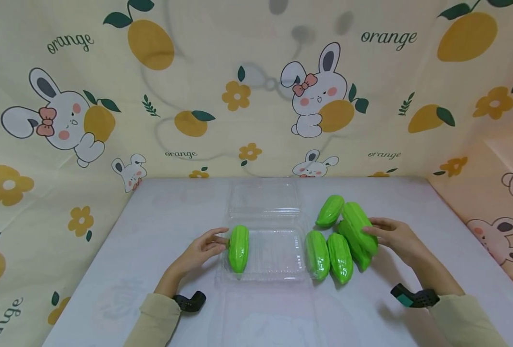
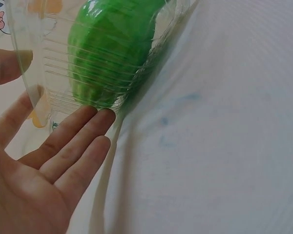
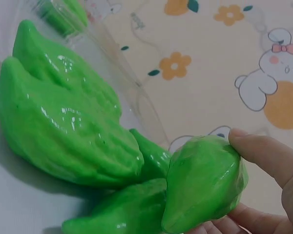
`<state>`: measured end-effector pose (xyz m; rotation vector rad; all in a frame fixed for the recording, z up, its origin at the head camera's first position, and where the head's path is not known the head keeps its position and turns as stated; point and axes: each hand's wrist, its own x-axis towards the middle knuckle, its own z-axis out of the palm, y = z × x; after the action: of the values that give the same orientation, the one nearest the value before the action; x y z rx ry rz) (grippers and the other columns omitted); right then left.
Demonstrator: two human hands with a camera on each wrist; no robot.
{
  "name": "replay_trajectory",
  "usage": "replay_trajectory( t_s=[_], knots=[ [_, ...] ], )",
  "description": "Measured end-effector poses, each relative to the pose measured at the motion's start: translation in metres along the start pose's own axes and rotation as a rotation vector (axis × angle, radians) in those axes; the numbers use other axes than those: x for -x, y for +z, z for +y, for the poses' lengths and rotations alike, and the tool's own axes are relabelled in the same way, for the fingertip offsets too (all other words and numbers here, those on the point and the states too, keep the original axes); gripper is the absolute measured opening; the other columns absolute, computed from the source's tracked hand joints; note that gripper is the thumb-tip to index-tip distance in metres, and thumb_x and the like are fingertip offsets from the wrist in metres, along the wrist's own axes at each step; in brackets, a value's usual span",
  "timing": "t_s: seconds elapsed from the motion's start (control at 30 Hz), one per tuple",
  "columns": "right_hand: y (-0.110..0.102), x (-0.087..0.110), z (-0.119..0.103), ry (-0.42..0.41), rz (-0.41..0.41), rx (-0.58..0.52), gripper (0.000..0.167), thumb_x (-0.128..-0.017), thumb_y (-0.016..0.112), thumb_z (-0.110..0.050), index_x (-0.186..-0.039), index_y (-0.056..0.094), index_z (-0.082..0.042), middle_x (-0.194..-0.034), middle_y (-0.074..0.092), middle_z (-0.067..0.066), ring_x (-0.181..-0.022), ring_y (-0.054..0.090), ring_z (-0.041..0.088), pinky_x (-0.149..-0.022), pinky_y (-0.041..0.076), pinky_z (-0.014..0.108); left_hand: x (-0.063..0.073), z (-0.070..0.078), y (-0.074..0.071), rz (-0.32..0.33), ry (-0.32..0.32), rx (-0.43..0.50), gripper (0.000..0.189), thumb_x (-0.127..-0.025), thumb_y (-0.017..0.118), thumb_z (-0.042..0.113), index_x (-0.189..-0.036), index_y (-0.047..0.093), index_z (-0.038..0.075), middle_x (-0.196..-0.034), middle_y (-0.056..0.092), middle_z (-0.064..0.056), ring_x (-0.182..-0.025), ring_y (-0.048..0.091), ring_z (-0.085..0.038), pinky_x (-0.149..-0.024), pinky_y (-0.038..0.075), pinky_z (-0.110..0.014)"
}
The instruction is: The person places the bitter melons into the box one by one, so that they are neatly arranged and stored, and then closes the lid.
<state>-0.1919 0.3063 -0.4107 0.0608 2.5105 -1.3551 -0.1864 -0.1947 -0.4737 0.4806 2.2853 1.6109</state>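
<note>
My right hand (image 1: pixel 399 236) pinches a ridged green fruit model (image 1: pixel 359 224) between thumb and fingers, holding it over another green fruit model (image 1: pixel 360 255). The right wrist view shows the held fruit model (image 3: pixel 202 183) with its pointed end facing down. A clear plastic box (image 1: pixel 278 278) stands in the middle of the table, and a green fruit model (image 1: pixel 238 248) lies lengthwise at its left side. At the box's left wall, my left hand (image 1: pixel 202 250) has its fingers extended; their tips (image 2: pixel 105 117) touch the plastic in the left wrist view.
Right of the box lie more green fruit models, two side by side (image 1: pixel 318 255) (image 1: pixel 340 258) and one (image 1: pixel 330 211) farther back. The box's clear lid (image 1: pixel 262 197) lies open toward the back. A printed cloth wall (image 1: pixel 247 130) borders the white table (image 1: pixel 174 202).
</note>
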Motion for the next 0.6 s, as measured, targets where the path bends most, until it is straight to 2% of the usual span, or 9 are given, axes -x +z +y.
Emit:
replay_trajectory(
  t_s=[0.13, 0.23, 0.33, 0.4, 0.5, 0.6],
  knots=[
    [0.002, 0.001, -0.003, 0.003, -0.004, 0.001, 0.075, -0.097, 0.056, -0.04, -0.145, 0.029, 0.01, -0.15, 0.034, 0.03, -0.12, 0.051, 0.015, -0.088, 0.053, 0.018, 0.0, 0.002, 0.0, -0.002, -0.005, 0.005, 0.054, -0.098, 0.056, 0.025, -0.147, 0.038, 0.013, -0.132, 0.055, -0.025, -0.124, 0.055, -0.038, -0.103, 0.048, -0.045],
    [0.004, 0.002, -0.005, -0.005, -0.018, -0.018, 0.075, -0.097, 0.055, -0.039, -0.146, 0.028, 0.011, -0.151, 0.032, 0.031, -0.116, 0.052, 0.008, -0.088, 0.051, 0.015, 0.0, 0.003, 0.0, -0.003, -0.01, 0.002, 0.054, -0.098, 0.056, 0.026, -0.147, 0.038, 0.013, -0.133, 0.055, -0.024, -0.125, 0.054, -0.038, -0.104, 0.048, -0.046],
    [0.007, 0.003, -0.007, -0.009, -0.024, -0.049, 0.075, -0.097, 0.056, -0.038, -0.146, 0.027, 0.011, -0.151, 0.031, 0.031, -0.104, 0.05, -0.006, -0.088, 0.051, 0.014, -0.001, 0.003, 0.0, -0.001, -0.016, 0.0, 0.053, -0.098, 0.056, 0.027, -0.147, 0.038, 0.015, -0.133, 0.055, -0.024, -0.125, 0.054, -0.037, -0.104, 0.047, -0.047],
    [0.009, 0.003, -0.008, -0.01, -0.03, -0.059, 0.075, -0.097, 0.056, -0.037, -0.146, 0.026, 0.011, -0.151, 0.031, 0.031, -0.105, 0.05, -0.006, -0.091, 0.052, 0.017, -0.001, 0.002, 0.0, -0.001, -0.016, -0.005, 0.053, -0.098, 0.056, 0.027, -0.146, 0.038, 0.014, -0.132, 0.055, -0.024, -0.125, 0.055, -0.038, -0.104, 0.048, -0.047],
    [0.014, 0.003, -0.01, -0.003, -0.041, -0.061, 0.074, -0.097, 0.055, -0.037, -0.147, 0.026, 0.01, -0.151, 0.031, 0.03, -0.116, 0.052, 0.008, -0.1, 0.051, 0.029, -0.001, 0.001, 0.001, 0.001, -0.008, -0.005, 0.053, -0.098, 0.056, 0.026, -0.146, 0.038, 0.013, -0.132, 0.055, -0.025, -0.124, 0.055, -0.038, -0.103, 0.048, -0.047],
    [0.019, 0.003, -0.012, 0.008, -0.056, -0.067, 0.074, -0.098, 0.054, -0.039, -0.148, 0.025, 0.008, -0.152, 0.03, 0.029, -0.128, 0.048, 0.024, -0.109, 0.045, 0.042, -0.001, 0.0, 0.001, 0.0, -0.002, -0.005, 0.053, -0.098, 0.056, 0.025, -0.146, 0.038, 0.013, -0.131, 0.055, -0.025, -0.124, 0.055, -0.038, -0.103, 0.048, -0.047]
  ],
)
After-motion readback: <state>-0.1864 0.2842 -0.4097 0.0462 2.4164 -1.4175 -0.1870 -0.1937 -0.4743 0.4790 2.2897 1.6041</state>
